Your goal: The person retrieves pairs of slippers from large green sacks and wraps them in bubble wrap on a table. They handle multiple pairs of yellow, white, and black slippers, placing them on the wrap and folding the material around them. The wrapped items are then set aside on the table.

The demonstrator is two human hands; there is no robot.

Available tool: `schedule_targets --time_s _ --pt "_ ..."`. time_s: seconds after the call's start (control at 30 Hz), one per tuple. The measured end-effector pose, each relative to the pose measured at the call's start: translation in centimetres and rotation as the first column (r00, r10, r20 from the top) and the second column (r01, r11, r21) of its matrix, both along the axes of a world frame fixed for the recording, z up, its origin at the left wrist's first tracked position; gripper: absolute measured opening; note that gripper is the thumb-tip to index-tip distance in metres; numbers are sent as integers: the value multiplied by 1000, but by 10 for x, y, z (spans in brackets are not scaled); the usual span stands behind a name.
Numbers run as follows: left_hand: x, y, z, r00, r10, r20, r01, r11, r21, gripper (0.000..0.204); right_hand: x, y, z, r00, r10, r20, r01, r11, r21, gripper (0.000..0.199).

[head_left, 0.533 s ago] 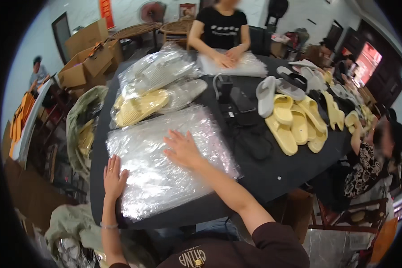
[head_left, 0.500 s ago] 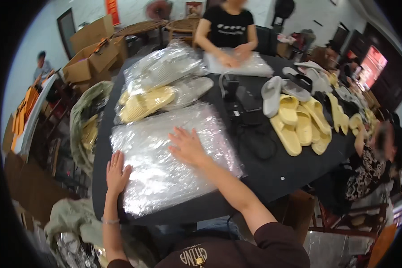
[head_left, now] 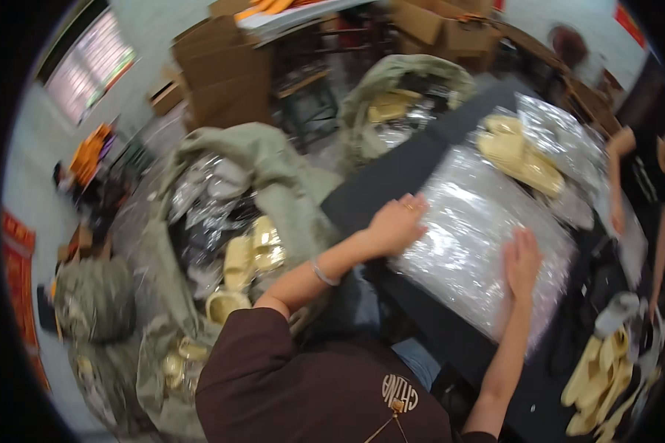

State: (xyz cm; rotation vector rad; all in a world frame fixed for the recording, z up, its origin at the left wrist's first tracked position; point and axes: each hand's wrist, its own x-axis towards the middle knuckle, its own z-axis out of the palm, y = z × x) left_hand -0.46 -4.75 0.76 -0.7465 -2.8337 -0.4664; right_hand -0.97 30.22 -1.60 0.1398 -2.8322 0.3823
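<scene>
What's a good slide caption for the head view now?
Right hand on clear plastic sheets, left hand at their edge, yellow slippers beyond.

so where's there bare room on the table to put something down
On the black table, a strip shows left of the plastic stack, beyond the left hand; a narrower one runs along the stack's near edge, crossed by the right forearm. Crowded: beyond the stack, with bagged slippers, and at right, with piled yellow slippers.
</scene>
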Motion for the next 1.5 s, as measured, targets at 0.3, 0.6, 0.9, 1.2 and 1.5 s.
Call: schedule_targets --time_s 0.3,0.6,0.9,1.2,1.5 --pt "111 -100 63 928 356 -108 -308 899 312 38 -3 -1 4 996 -44 82 42 999 24 51" --pt "123 -353 -88 -135 988 -68 -856 -82 510 84 -2 -8 5 996 -30 85 31 999 -16 50" --pt "48 -434 -58 -114 928 356 -958 -198 208 64 5 -5 11 997 -62 45 64 997 -45 51" --pt "38 -419 -78 446 577 684 -656 -309 688 16 5 -11 11 998 -55 24 57 994 -91 52" --pt "138 -285 82 560 810 172 -235 -44 971 11 9 -6 13 997 -75 17 76 993 -94 53"
